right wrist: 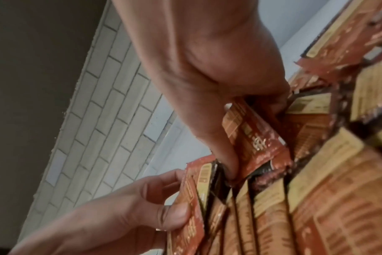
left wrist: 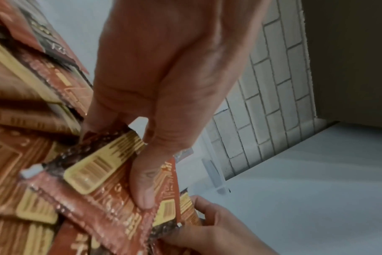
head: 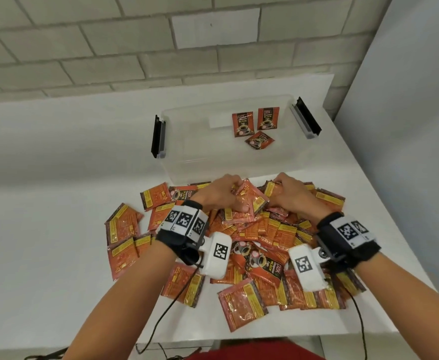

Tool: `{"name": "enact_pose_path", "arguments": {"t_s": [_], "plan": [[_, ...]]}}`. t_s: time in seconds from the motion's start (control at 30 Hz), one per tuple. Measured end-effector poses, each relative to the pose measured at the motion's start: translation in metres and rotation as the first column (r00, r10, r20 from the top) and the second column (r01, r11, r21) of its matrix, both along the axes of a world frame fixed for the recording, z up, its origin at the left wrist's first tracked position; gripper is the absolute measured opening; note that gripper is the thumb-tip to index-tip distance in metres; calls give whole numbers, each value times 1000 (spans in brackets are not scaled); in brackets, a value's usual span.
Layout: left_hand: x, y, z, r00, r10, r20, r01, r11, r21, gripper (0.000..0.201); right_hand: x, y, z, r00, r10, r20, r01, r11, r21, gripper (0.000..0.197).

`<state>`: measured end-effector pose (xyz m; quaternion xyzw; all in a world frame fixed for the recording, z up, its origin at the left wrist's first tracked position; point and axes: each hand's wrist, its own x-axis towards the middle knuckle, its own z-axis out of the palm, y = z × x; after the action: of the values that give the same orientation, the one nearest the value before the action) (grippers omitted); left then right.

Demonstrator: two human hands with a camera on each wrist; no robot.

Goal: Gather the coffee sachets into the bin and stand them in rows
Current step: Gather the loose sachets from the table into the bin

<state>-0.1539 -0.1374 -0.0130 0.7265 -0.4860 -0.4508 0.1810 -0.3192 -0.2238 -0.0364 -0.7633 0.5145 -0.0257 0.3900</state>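
Note:
A big loose pile of orange coffee sachets [head: 260, 245] lies on the white table in front of a clear plastic bin [head: 176, 167]. Three sachets [head: 254, 123] are inside the bin at its back right; two lean upright and one lies flat. At the pile's far edge my left hand [head: 223, 194] grips a sachet [head: 247, 206], with the thumb [left wrist: 142, 189] pressed on its printed back. Just to the right, my right hand [head: 287, 193] pinches another sachet [right wrist: 257, 138] between thumb and fingers. The fingertips of both hands are partly buried among the packets.
The bin has black latches at its left [head: 157, 137] and right [head: 306, 116] ends. A white brick wall [head: 109, 42] stands behind the table. The table's right edge [head: 384, 203] is close to the pile. Cables [head: 161, 323] hang from both wrist cameras over the front edge.

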Motion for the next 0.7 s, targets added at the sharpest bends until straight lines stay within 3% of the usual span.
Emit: {"name": "enact_pose_path", "arguments": {"t_s": [0.13, 0.3, 0.53, 0.63, 0.7], "plan": [[3, 3, 5, 980, 76, -183, -92, 992, -82, 41, -5, -4, 19, 997, -20, 81, 18, 1000, 25, 41], [7, 5, 37, 963, 86, -256, -128, 980, -152, 43, -11, -15, 62, 969, 1, 247, -31, 993, 118, 34], [48, -26, 93, 855, 303, -421, -431, 867, -251, 48, 20, -55, 112, 871, -152, 467, 51, 974, 222, 60], [66, -50, 89, 811, 400, -426, -516, 833, -200, 41, 42, -72, 110, 849, -216, 482, 98, 961, 259, 35], [72, -63, 79, 801, 421, -425, -518, 843, -142, 28, 55, -80, 103, 853, -236, 465, 105, 951, 291, 31]]}}
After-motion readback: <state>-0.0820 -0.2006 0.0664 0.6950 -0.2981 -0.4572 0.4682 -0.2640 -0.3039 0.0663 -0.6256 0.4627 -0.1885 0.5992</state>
